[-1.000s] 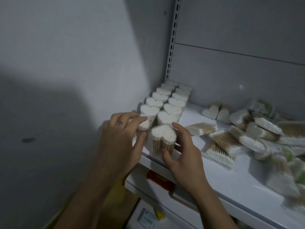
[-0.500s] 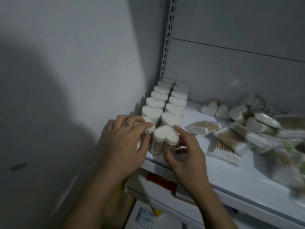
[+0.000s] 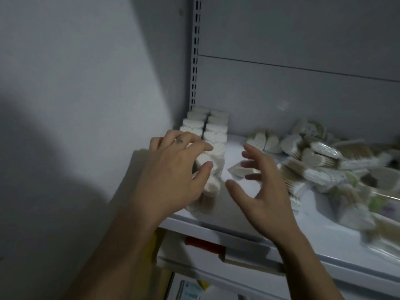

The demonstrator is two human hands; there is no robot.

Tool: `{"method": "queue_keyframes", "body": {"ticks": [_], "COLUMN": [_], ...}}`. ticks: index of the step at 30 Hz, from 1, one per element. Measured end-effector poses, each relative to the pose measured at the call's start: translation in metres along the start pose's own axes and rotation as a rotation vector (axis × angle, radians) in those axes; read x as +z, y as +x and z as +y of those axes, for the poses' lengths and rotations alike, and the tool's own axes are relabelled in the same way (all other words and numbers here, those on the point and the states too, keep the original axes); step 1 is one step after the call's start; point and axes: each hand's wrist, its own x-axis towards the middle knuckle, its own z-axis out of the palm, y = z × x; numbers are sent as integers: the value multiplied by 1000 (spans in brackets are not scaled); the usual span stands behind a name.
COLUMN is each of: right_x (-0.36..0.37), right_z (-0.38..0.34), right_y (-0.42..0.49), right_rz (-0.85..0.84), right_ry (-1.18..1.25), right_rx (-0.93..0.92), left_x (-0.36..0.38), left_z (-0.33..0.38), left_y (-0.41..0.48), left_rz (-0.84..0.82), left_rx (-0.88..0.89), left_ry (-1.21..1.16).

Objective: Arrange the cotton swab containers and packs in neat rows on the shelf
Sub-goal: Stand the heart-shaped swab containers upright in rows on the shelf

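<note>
Heart-shaped cotton swab containers (image 3: 214,131) stand in two rows along the left end of the white shelf (image 3: 238,217), running back to the corner. My left hand (image 3: 173,169) lies over the front containers of the left row, fingers curled on top and thumb against a front container (image 3: 207,167). My right hand (image 3: 259,185) hovers just right of the rows, fingers spread, holding nothing. A loose pile of swab packs and heart containers (image 3: 320,161) lies on the shelf to the right.
The grey wall (image 3: 86,83) closes the left side, and a slotted upright (image 3: 195,61) stands in the corner. A lower shelf (image 3: 216,254) below holds a red-edged item and boxes. Bare shelf surface lies between the rows and the pile.
My right hand has let go of the front right container and drawn away to the right with fingers spread. The left hand stays on the front left containers. The view shifted.
</note>
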Motion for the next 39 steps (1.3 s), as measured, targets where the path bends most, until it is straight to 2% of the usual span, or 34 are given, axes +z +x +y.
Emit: {"method": "queue_keyframes", "body": {"ticks": [4, 7, 10, 13, 18, 23, 25, 31, 36, 39], "right_x": [-23, -40, -57, -72, -95, -115, -113, -93, -88, -85], "right_z": [8, 21, 37, 49, 59, 71, 75, 84, 74, 78], "right_y": [38, 68, 101, 132, 178, 199, 201, 201, 210, 213], "right_rz": [77, 51, -35, -155, -231, -503, -553, -610, -563, -577], "right_ry": [-50, -120, -289, -421, -458, -539, -546, -629, -699, -707], "right_rx": [31, 46, 71, 118, 192, 253, 276, 339, 308, 303], "left_x": [7, 18, 30, 48, 78, 102, 112, 137, 161, 171], "left_z": [18, 30, 41, 51, 58, 64, 67, 68, 59, 50], "left_y": [43, 74, 107, 139, 182, 213, 226, 245, 260, 265], "left_rz": [-93, -166, -255, -369, -546, -697, -752, -840, -947, -935], "left_rx": [130, 169, 167, 141, 64, 77, 78, 96, 150, 163], "left_ry": [34, 130, 190, 140, 175, 282, 287, 244, 169, 86]}}
